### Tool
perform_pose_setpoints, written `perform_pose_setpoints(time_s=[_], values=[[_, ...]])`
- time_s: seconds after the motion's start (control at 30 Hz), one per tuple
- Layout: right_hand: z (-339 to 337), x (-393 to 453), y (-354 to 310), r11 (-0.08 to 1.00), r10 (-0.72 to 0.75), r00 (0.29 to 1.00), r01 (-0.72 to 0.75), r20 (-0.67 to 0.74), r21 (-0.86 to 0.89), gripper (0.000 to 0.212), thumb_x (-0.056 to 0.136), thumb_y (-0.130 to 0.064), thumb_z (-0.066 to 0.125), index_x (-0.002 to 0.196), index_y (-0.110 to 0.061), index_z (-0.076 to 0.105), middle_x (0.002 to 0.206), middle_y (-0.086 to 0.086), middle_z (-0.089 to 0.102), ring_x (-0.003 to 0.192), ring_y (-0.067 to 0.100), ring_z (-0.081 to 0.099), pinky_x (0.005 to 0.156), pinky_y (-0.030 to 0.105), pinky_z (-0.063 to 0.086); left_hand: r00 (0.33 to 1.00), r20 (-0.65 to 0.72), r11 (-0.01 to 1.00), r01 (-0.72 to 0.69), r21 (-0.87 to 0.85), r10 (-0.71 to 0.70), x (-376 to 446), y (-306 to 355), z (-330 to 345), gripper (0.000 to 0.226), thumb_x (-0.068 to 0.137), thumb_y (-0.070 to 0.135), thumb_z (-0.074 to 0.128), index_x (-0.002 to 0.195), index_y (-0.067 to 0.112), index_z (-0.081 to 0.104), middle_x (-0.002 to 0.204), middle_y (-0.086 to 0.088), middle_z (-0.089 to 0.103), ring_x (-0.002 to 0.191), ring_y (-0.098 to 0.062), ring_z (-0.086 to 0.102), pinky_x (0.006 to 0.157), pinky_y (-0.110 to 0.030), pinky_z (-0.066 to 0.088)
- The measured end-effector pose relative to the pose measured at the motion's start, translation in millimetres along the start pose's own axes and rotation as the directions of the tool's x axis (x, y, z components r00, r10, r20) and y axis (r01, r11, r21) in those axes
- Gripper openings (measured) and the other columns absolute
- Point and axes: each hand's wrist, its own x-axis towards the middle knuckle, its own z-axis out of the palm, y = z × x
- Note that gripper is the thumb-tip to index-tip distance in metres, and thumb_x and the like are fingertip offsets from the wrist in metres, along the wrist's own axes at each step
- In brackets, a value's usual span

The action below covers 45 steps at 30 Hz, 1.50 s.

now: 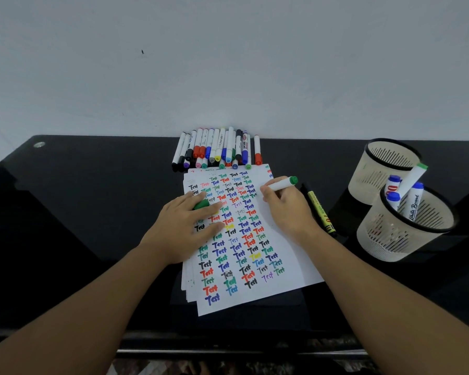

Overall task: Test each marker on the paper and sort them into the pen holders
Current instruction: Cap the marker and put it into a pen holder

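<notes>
- Black glossy desk (92, 212), set against pale wall.
- White paper stack (287, 255) at centre of desk, top sheet covered in rows of "Test" in black, red, blue, green, purple, yellow.
- Left hand (186, 226) flat on upper left of paper, fingers straight and pressing sheet; green cap (201, 204) tucked between fingers.
- Right hand (287, 209) curled round uncapped green marker (280, 184), green end pointing up and right, tip at paper near right margin; tip itself hidden by fingers.
- Heap of unsorted markers (217, 150) at far edge of paper, lying against wall: caps black, red, blue, green, purple, pink, yellow.
- Yellow-labelled marker (320, 211) flat on desk just right of paper, beside right hand.
- Two cream slotted pen holders with black rims at right of desk, touching.
- Far pen holder (374, 169): inside mostly visible, contents not discernible.
- Near pen holder (385, 239): several whiteboard markers (413, 204) upright, blue caps plus one green-capped, leaning toward far holder.
</notes>
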Motion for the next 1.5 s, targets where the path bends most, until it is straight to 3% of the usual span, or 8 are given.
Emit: perform_pose_setpoints(time_s=[0.47, 0.67, 0.83, 1.03, 1.17, 1.3, 1.4, 1.5], values=[[-0.6, -1.7, -3.6, 1.0, 0.014, 1.0, -0.014, -0.014, -0.001, 0.032, 0.106, -0.041, 0.054, 0.088, -0.017, 0.064, 0.095, 0.005, 0.071, 0.09, 0.023, 0.067, 0.086, 0.047, 0.056, 1.0, 0.007, 1.0, -0.001, 0.014, 0.001, 0.0, -0.6, -0.6, 0.065, 0.09, 0.082, 0.025, 0.15, 0.056, 0.03, 0.167, 0.014, 0.017, 0.155, -0.013, 0.006, 0.124, -0.039, 0.006], [-1.4, -3.6, -3.5, 1.0, 0.008, 1.0, -0.008, -0.021, -0.015, 0.035, 0.106, -0.04, 0.054, 0.098, -0.008, 0.063, 0.093, 0.014, 0.071, 0.088, 0.03, 0.068, 0.081, 0.05, 0.056, 1.0, 0.019, 1.0, 0.009, 0.016, -0.009, 0.7, 1.4, -1.8, 0.065, 0.091, 0.081, 0.025, 0.151, 0.056, 0.03, 0.167, 0.014, 0.015, 0.155, -0.013, 0.005, 0.124, -0.04, 0.006], [-0.3, -2.2, -2.2, 1.0, 0.009, 1.0, -0.009, -0.024, 0.008, 0.029, 0.106, -0.043, 0.054, 0.092, -0.019, 0.062, 0.092, 0.005, 0.071, 0.087, 0.021, 0.067, 0.084, 0.048, 0.057, 1.0, 0.023, 1.0, 0.006, 0.016, -0.006, 0.2, 1.1, -2.8, 0.068, 0.089, 0.083, 0.021, 0.151, 0.056, 0.028, 0.167, 0.014, 0.015, 0.155, -0.013, 0.004, 0.124, -0.04, 0.006], [0.1, -1.0, 0.7, 0.999, -0.028, 0.999, 0.03, -0.041, 0.028, 0.024, 0.106, -0.04, 0.055, 0.098, -0.019, 0.063, 0.093, 0.004, 0.07, 0.087, 0.022, 0.067, 0.084, 0.05, 0.057, 0.994, -0.102, 0.996, 0.017, -0.091, -0.027, -3.1, 5.6, -4.9, 0.071, 0.095, 0.073, 0.037, 0.154, 0.058, 0.001, 0.165, 0.004, 0.026, 0.151, -0.016, 0.021, 0.121, -0.04, 0.019], [-2.5, -1.7, 3.0, 0.979, -0.123, 0.992, 0.128, -0.042, 0.157, 0.01, 0.106, -0.038, 0.055, 0.116, -0.039, 0.057, 0.094, -0.004, 0.07, 0.096, 0.02, 0.067, 0.09, 0.049, 0.055, 0.953, -0.27, 0.981, 0.089, -0.172, -0.134, -4.8, 2.1, -1.9, 0.069, 0.097, 0.055, 0.053, 0.158, 0.034, 0.029, 0.136, 0.007, 0.045, 0.126, -0.011, 0.036, 0.108, -0.034, 0.036], [-0.7, -4.9, 4.4, 0.981, -0.167, 0.986, 0.167, -0.005, 0.095, 0.009, 0.107, -0.031, 0.054, 0.11, -0.036, 0.061, 0.093, -0.011, 0.069, 0.088, 0.008, 0.065, 0.09, 0.042, 0.055, 0.944, -0.297, 0.986, 0.114, -0.121, -0.145, -2.0, -1.9, 3.4, 0.039, 0.098, 0.041, 0.057, 0.134, 0.025, 0.059, 0.114, 0.009, 0.047, 0.107, -0.011, 0.04, 0.094, -0.036, 0.043], [0.1, -3.9, 4.1, 0.97, -0.209, 0.977, 0.212, 0.041, -0.121, 0.049, 0.102, -0.01, 0.056, 0.139, -0.04, 0.046, 0.114, -0.006, 0.069, 0.089, 0.005, 0.062, 0.111, 0.046, 0.041, 0.943, -0.31, 0.99, 0.093, -0.104, -0.121, -2.7, -0.1, 2.5, 0.031, 0.1, 0.036, 0.057, 0.129, 0.026, 0.06, 0.11, 0.01, 0.05, 0.102, -0.01, 0.041, 0.089, -0.032, 0.04], [-5.9, -2.1, -6.3, 0.952, -0.166, 0.972, 0.202, 0.165, -0.231, 0.081, 0.093, -0.005, 0.06, 0.157, -0.04, 0.026, 0.152, -0.004, 0.049, 0.143, 0.014, 0.04, 0.128, 0.05, 0.004, 0.94, -0.328, 0.993, 0.062, -0.099, -0.091, -4.5, 0.8, 1.6, 0.028, 0.101, 0.033, 0.057, 0.128, 0.028, 0.059, 0.11, 0.013, 0.054, 0.101, -0.007, 0.042, 0.088, -0.028, 0.036]])
